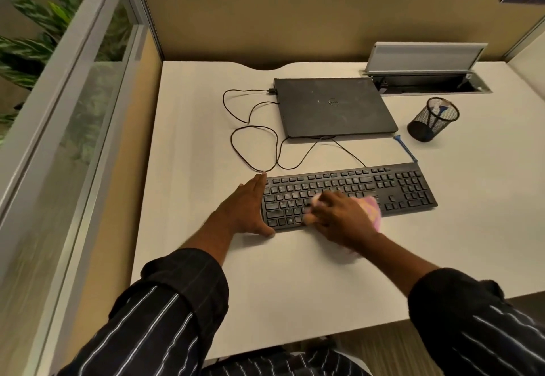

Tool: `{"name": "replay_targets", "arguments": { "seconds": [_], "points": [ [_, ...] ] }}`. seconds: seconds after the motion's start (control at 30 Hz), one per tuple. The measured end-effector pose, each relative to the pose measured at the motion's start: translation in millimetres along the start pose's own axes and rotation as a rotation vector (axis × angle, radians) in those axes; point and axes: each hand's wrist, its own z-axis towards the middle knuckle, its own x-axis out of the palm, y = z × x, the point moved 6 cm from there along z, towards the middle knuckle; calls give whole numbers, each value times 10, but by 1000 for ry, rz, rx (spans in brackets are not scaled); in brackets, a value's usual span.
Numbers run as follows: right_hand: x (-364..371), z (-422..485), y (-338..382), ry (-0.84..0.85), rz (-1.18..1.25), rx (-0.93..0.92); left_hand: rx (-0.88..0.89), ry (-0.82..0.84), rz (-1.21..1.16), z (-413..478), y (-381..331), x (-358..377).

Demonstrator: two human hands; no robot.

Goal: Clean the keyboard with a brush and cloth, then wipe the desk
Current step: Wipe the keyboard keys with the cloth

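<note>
A black keyboard point(392, 187) lies across the white desk point(200, 139). My left hand point(246, 209) rests flat against the keyboard's left end, fingers straight, thumb at the front corner. My right hand point(339, 216) presses a pink cloth point(372, 205) onto the keys left of the middle, fingers spread over it; the hand and cloth are motion-blurred. A blue brush point(405, 148) lies on the desk just behind the keyboard's right end.
A closed black laptop point(333, 107) sits behind the keyboard, with thin black cables point(253, 139) looping to its left. A black mesh pen cup point(432, 119) stands at the right. An open cable hatch point(424, 63) is at the back. Cubicle partitions bound the left and rear.
</note>
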Motion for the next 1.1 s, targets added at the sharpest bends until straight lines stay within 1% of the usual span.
{"name": "replay_targets", "arguments": {
  "seconds": [0.07,0.13,0.2,0.23,0.3,0.4,0.47,0.53,0.6,0.7,0.8,0.87,0.93,1.0,1.1],
  "points": [
    [-70,-106,-398,-15,-18,174,0,6,3,8,3,12],
    [-63,-102,-537,-23,-25,398,-5,-1,10,17,13,21],
    [-8,-3,-375,-85,34,615,-9,-2,17,29,18,28],
    [30,71,-200,-114,63,667,-7,-2,23,27,17,30],
    [124,270,237,-135,92,649,-4,-9,20,29,6,28],
    [209,481,803,-133,120,469,7,-22,4,44,26,29],
    [220,511,913,-87,153,355,6,-3,10,52,45,45],
    [188,487,708,-83,169,325,-2,5,11,41,47,42],
    [95,422,301,-148,156,418,7,1,20,27,31,30],
    [-31,288,-322,-172,125,676,13,-2,12,15,17,16],
    [-64,298,-493,-169,64,790,-1,5,12,24,31,24],
    [-46,415,-330,-130,19,772,-14,8,14,33,39,36],
    [12,569,-23,-93,35,688,-19,-2,19,37,35,41],
    [87,713,367,-80,99,531,-19,-11,15,38,34,33],
    [141,788,837,-64,178,236,-6,13,7,42,46,28]
  ]
}}
